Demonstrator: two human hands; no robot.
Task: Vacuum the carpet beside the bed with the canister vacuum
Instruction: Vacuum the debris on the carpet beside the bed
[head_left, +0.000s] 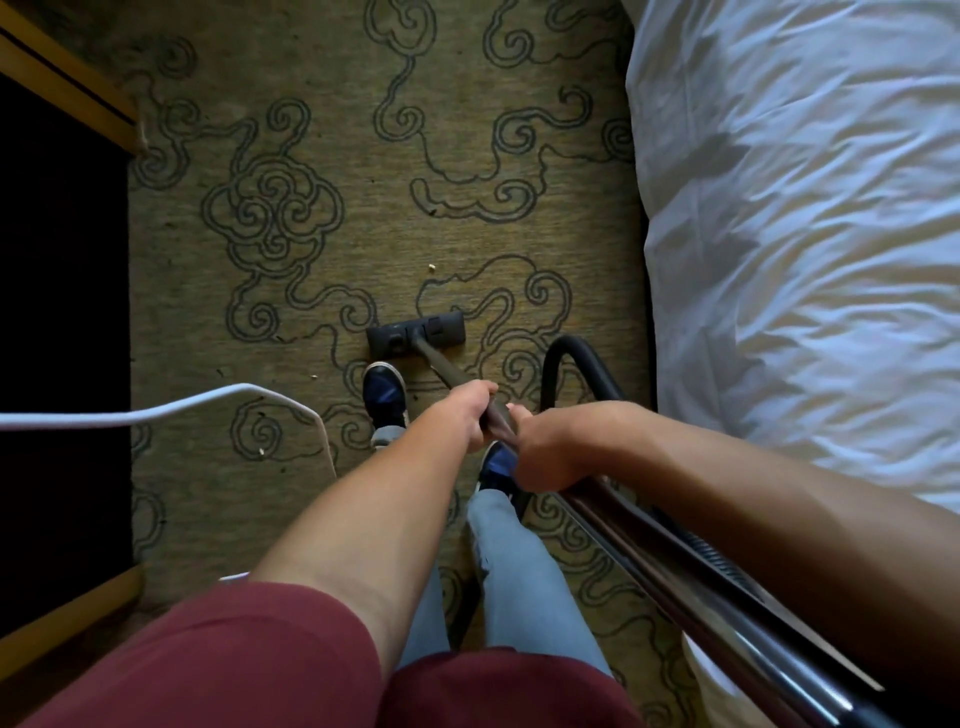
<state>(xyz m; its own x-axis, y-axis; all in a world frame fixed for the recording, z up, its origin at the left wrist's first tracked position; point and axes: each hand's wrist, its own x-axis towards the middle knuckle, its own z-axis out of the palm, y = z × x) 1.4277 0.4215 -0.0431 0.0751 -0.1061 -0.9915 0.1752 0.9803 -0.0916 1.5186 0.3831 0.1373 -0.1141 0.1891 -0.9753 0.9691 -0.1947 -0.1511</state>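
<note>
I am standing on the patterned carpet (363, 218), which is filling the middle of the view, with the bed (800, 234) and its rumpled white cover running along the right. A dark cabinet (62, 312) with a wooden frame is lining the left side, and a white cord (156, 413) is trailing out from it across the carpet near my feet. There are no containers showing here, and the vacuum's canister is not showing either.

I am holding the vacuum wand (649, 545), which is slanting from the near right down to the floor head (415, 335). The head is lying flat on the carpet just beyond my left shoe (385, 395). A black hose (582, 369) is looping up beside the bed.

My left hand (462, 415) is wrapping closed around the wand, farther down. My right hand (550, 452) is gripping it closed just behind. A small pale crumb (431, 267) is sitting on the carpet beyond the head.
</note>
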